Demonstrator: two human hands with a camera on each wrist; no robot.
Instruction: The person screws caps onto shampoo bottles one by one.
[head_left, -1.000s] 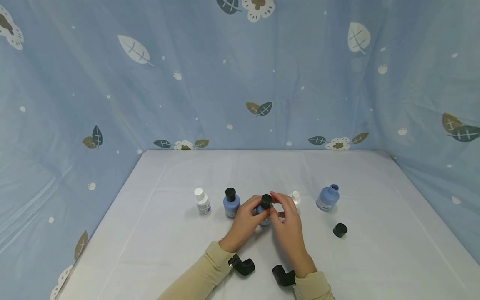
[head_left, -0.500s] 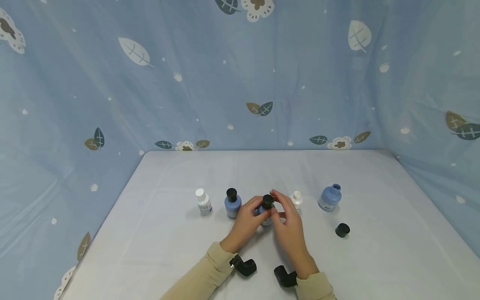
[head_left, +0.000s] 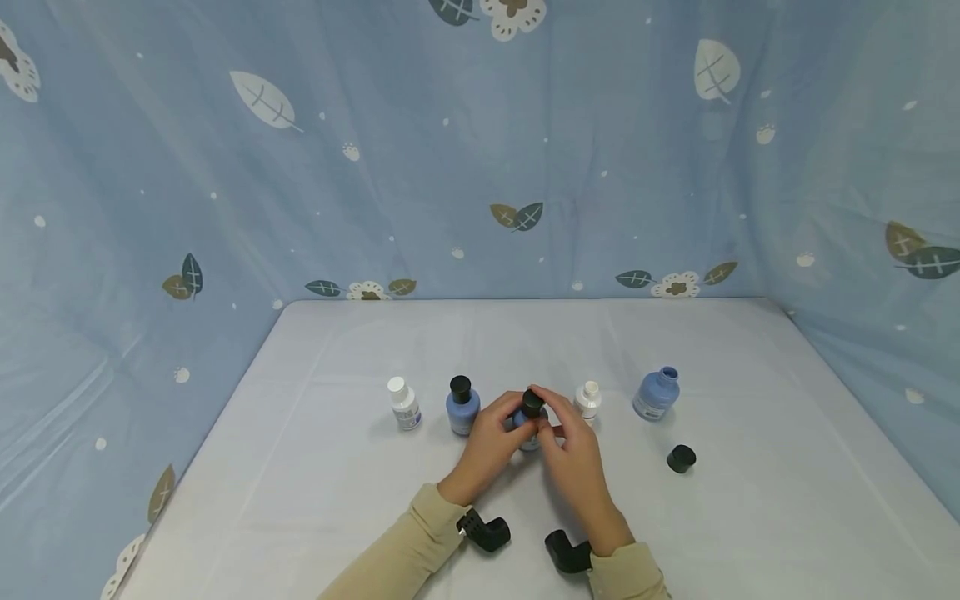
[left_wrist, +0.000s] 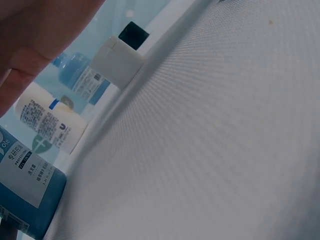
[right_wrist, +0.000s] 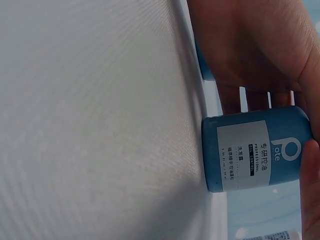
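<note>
A blue shampoo bottle [right_wrist: 240, 157] with a black cap [head_left: 533, 403] stands upright on the table between both hands. My left hand [head_left: 487, 443] grips its body from the left. My right hand [head_left: 581, 462] has its thumb and curled fingers at the black cap, on the right side. Just beyond the right hand stands an uncapped white bottle [head_left: 588, 400]. To the left of the left hand is another blue bottle [head_left: 462, 410] with its black cap on. Most of the gripped bottle is hidden by the hands in the head view.
Farther left is a capped white bottle [head_left: 405, 405]. An uncapped blue bottle [head_left: 656, 395] stands at the right, with a loose black cap [head_left: 681, 458] in front of it. The left wrist view also shows a white cap [left_wrist: 117, 62] on the table.
The right fingers have shifted slightly left onto the top of the black cap, uncovering more of the white bottle behind them. The left hand keeps its place.
</note>
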